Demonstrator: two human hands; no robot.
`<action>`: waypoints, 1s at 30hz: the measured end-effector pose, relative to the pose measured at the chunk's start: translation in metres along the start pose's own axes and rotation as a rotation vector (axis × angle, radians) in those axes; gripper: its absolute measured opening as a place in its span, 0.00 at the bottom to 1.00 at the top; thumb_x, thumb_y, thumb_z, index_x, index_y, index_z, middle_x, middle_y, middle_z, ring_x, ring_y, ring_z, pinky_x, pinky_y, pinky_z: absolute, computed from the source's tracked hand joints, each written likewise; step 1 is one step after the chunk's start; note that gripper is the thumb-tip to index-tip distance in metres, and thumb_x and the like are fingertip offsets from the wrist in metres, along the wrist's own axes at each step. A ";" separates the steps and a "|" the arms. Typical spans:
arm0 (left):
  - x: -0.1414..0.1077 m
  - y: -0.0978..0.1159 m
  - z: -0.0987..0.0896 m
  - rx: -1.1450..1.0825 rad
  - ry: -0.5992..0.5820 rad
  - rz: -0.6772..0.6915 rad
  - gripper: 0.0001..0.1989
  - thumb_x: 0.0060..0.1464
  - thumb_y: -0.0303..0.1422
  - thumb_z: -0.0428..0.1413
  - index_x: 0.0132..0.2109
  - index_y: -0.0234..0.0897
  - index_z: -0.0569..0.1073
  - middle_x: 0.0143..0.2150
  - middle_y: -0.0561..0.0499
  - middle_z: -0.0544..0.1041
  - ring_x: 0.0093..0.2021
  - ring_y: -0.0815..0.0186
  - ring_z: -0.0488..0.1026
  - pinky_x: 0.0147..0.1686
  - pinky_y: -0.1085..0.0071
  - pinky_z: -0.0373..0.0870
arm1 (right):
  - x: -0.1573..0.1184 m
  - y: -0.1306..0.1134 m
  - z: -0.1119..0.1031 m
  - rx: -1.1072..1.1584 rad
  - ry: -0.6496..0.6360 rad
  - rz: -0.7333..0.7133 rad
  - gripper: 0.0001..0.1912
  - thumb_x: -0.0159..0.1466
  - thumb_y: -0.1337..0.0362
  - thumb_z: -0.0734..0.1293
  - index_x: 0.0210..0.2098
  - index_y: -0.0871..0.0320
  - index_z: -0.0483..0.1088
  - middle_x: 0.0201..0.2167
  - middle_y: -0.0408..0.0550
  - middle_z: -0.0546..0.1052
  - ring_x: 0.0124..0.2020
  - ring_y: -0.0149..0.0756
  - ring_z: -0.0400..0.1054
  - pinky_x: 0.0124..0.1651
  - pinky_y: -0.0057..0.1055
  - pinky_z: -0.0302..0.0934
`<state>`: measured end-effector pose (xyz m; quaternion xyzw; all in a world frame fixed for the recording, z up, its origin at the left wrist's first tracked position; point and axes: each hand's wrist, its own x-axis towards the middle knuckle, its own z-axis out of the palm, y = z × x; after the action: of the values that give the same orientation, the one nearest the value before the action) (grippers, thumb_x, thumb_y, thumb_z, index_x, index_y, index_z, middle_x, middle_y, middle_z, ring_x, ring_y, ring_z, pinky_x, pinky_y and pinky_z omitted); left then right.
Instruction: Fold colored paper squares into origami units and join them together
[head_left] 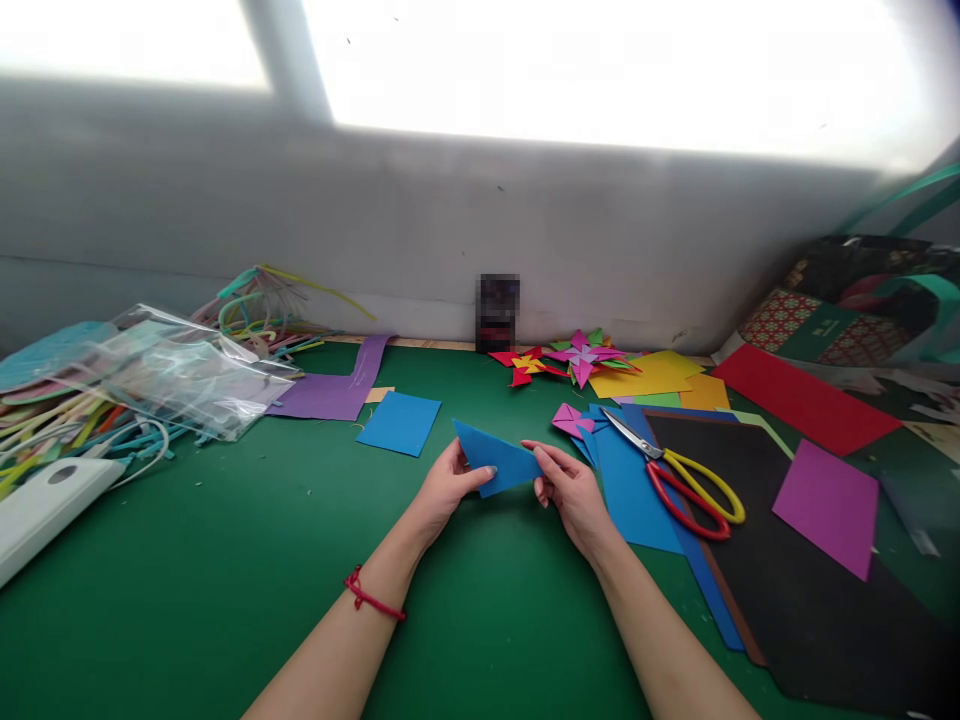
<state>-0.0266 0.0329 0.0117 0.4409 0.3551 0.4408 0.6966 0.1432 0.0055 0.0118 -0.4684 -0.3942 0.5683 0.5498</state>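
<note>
A blue paper folded into a triangle (495,460) is held above the green table, near the middle of the view. My left hand (450,483) pinches its left part, thumb on the front face and fingers behind. At its right corner my right hand (568,487) grips the paper between thumb and fingers. A flat blue square (401,423) lies on the table just beyond my left hand. Right of my right hand are more blue sheets (637,500), partly under scissors (652,452) with red and yellow handles.
Plastic bags (187,370), colored strips and a white power strip (52,510) lie at left. Purple paper (330,397) and paper flowers (581,357) sit farther back. A black sheet (810,580), magenta square (829,505) and red paper (802,395) are at right.
</note>
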 end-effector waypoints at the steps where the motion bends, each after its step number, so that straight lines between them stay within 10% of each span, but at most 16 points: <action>1: -0.001 0.001 0.001 -0.007 -0.012 -0.015 0.20 0.42 0.31 0.60 0.43 0.33 0.65 0.42 0.45 0.71 0.42 0.61 0.68 0.39 0.68 0.66 | 0.000 0.000 0.000 0.007 -0.002 0.005 0.20 0.55 0.55 0.65 0.42 0.62 0.71 0.13 0.40 0.65 0.16 0.25 0.56 0.18 0.22 0.51; 9: -0.002 0.000 0.002 -0.014 -0.114 -0.141 0.11 0.45 0.34 0.57 0.33 0.31 0.64 0.26 0.53 0.67 0.23 0.71 0.66 0.22 0.73 0.63 | 0.001 0.001 0.000 0.023 0.047 -0.032 0.23 0.54 0.54 0.66 0.46 0.59 0.68 0.13 0.37 0.64 0.14 0.25 0.55 0.16 0.21 0.51; 16: -0.001 0.001 0.003 -0.079 -0.061 -0.084 0.23 0.48 0.33 0.55 0.51 0.33 0.61 0.38 0.45 0.72 0.29 0.66 0.72 0.30 0.70 0.65 | -0.005 0.000 0.011 -0.112 -0.033 -0.170 0.40 0.54 0.60 0.66 0.60 0.47 0.42 0.28 0.41 0.70 0.20 0.28 0.64 0.17 0.23 0.57; 30: 0.001 -0.006 0.001 -0.062 -0.005 -0.094 0.15 0.48 0.39 0.55 0.36 0.29 0.70 0.30 0.46 0.74 0.30 0.63 0.71 0.31 0.67 0.69 | -0.009 -0.002 0.007 -0.284 -0.128 -0.179 0.16 0.59 0.59 0.61 0.45 0.55 0.70 0.26 0.46 0.73 0.26 0.34 0.67 0.22 0.26 0.60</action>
<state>-0.0230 0.0324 0.0064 0.4032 0.3600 0.4170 0.7307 0.1368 -0.0027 0.0159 -0.4672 -0.5446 0.4846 0.5003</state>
